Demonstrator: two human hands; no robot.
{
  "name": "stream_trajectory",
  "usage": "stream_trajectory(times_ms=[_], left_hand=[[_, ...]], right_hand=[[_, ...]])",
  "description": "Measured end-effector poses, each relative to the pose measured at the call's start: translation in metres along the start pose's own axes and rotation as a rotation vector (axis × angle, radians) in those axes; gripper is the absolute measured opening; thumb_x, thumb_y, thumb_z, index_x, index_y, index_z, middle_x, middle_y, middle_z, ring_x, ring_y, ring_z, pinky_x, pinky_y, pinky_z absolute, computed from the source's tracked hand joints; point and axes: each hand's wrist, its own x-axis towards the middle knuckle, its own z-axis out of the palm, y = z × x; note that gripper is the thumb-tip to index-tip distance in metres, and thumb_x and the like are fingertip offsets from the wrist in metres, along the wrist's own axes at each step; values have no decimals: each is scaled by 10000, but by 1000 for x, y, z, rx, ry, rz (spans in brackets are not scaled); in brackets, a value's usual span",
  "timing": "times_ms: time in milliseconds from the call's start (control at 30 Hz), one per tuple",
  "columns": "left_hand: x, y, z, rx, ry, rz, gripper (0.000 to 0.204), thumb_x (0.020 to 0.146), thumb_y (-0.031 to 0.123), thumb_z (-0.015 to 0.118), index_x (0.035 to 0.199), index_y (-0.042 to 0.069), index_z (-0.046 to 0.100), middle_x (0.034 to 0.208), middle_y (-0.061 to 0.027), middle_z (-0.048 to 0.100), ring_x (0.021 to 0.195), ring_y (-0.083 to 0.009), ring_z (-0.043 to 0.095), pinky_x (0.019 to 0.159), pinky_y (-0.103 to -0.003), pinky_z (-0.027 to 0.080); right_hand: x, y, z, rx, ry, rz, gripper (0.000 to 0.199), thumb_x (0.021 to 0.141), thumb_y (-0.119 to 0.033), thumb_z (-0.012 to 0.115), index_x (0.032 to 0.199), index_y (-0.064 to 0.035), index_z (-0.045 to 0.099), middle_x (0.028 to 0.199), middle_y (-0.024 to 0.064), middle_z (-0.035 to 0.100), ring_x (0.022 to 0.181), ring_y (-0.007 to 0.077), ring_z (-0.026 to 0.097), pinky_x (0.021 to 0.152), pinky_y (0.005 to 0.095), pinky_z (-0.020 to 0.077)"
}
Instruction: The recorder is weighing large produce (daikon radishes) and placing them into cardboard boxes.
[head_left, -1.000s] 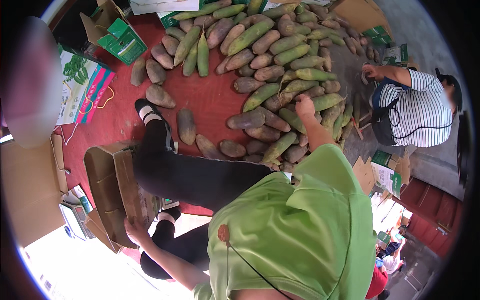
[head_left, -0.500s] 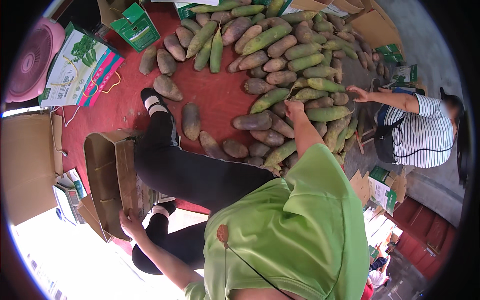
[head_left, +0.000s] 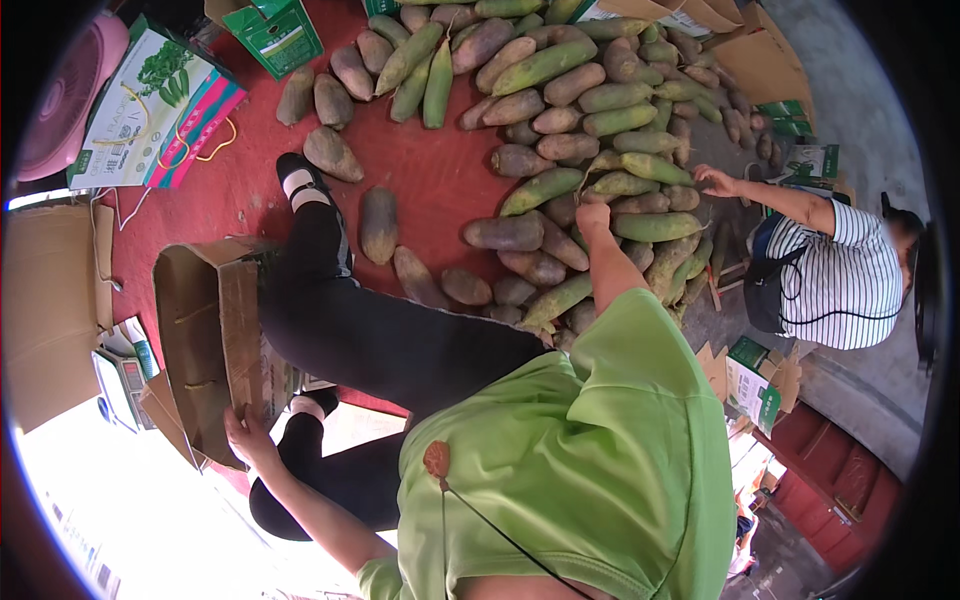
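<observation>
At lower left, the left hand (head_left: 250, 440) clamps the rim of an open brown cardboard box (head_left: 240, 330); right of centre, the right hand (head_left: 594, 217) touches heaped elongated green and purplish-brown vegetables (head_left: 618, 120), its grip unclear.

An open carton (head_left: 238, 335) is held by its near edge, just beyond the left hand (head_left: 247, 438). The right hand (head_left: 593, 216) is surrounded by heaped root vegetables (head_left: 570, 148), though what is touched underneath is hard to tell; to its right, a co-worker's hand (head_left: 715, 181) is seen.
</observation>
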Motion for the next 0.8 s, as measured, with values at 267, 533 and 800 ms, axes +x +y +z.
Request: stream_trajectory(times_ms=[267,533,800], left_hand=[[-3,-1,-1,0,47,-6,337,832,157,569,1099,-44,536,982,-239,601,885,-387,587,775,-421,451],[-2,7,-1,-19,23,-30,311,827,147,565,1064,-51,535,935,-243,592,853,-398,578,752,-435,443],[5,18,-4,-13,2,-27,302,830,174,567,1043,-39,540,937,-233,591,863,-405,571,737,-443,441]], right_hand=[[-26,-23,20,-263,160,-21,447,781,-144,492,1224,-78,507,1300,187,449,1214,338,410,976,365,388],[-2,-8,6,366,375,-9,353,782,-163,579,1067,42,545,1001,229,617,946,348,602,838,404,468],[-27,-8,-33,83,341,-35,311,715,-252,656,941,-39,641,938,175,650,917,338,611,804,399,475]])
